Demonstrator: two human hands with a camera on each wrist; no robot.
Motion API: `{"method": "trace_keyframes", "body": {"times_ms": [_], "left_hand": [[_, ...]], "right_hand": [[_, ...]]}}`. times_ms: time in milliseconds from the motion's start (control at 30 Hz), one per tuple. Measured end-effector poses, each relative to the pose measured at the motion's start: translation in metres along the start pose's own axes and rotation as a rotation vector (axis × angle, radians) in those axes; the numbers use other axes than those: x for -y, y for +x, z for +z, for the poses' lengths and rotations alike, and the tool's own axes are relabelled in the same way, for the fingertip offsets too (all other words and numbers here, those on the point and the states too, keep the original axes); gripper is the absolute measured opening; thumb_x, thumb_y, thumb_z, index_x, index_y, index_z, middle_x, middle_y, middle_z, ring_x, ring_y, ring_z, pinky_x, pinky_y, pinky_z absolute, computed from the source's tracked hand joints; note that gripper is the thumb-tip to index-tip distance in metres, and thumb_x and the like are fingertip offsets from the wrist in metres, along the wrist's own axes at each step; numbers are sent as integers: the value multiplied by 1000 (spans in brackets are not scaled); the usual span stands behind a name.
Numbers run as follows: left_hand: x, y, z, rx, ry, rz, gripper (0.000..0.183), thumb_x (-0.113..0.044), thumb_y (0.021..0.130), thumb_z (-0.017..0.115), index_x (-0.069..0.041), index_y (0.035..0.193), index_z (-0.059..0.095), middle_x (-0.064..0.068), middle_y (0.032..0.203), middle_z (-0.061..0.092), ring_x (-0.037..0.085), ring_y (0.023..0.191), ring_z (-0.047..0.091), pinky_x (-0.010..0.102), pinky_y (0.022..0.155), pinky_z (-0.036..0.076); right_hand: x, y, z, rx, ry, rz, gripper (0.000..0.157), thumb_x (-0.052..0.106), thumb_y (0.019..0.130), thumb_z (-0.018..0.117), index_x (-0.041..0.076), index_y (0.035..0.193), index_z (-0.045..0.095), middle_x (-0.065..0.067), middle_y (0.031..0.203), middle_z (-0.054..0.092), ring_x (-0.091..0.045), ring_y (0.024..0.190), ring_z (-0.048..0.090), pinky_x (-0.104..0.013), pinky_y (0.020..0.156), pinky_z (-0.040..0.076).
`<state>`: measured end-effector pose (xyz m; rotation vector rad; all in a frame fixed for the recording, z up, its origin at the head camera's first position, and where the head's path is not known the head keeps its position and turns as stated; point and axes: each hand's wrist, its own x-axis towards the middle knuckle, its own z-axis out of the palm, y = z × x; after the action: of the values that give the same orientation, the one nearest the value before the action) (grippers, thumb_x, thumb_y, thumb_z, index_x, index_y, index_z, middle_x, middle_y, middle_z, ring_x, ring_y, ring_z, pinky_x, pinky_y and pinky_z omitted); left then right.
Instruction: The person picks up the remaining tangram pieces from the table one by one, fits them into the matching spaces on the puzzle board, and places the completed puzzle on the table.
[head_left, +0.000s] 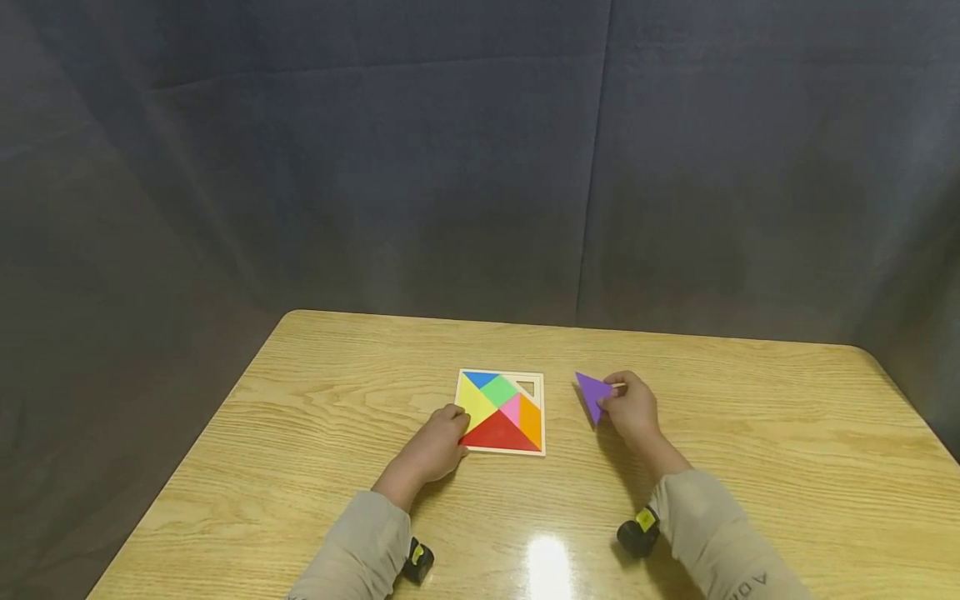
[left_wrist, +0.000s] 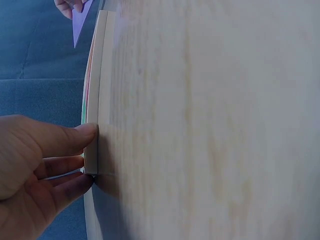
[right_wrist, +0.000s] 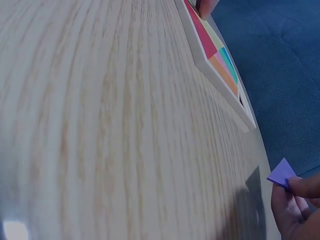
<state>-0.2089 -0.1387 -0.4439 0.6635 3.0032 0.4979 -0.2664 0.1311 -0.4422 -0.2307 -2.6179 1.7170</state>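
Note:
A square tangram board (head_left: 543, 425) with a pale frame lies flat on the table. Set in it are blue, green, yellow, pink, orange and red (head_left: 501, 433) pieces; its far right corner shows a pale triangular recess (head_left: 537, 382) with a small cutout. My left hand (head_left: 441, 443) grips the board's near left corner, the thumb (left_wrist: 86, 131) against the near edge and fingers round the side. To the right of the board, my right hand (head_left: 634, 415) pinches a purple triangle (head_left: 591, 392) between thumb and fingertips, held above the table. The right wrist view shows that triangle (right_wrist: 282, 173) tilted.
The wood-grain table (head_left: 322, 383) extends around both hands, with its far edge beyond the board. A dark cloth curtain (head_left: 450, 183) hangs behind it. Black wrist devices (head_left: 639, 537) are worn at both sleeves. Light glares off the tabletop near the front.

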Motion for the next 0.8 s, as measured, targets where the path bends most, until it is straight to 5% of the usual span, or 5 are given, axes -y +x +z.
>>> {"method": "trace_keyframes", "body": {"times_ms": [800], "left_hand": [[0,-1,-1,-13,-13,21,33,-5,75,63,8,104,52,20,110,45,34,103,44,37,88,38]], "right_hand": [[13,0,15,18,12,-10,28,-13,75,54,-8,103,50,-12,80,45,-12,59,49,-26,57,51]]}}
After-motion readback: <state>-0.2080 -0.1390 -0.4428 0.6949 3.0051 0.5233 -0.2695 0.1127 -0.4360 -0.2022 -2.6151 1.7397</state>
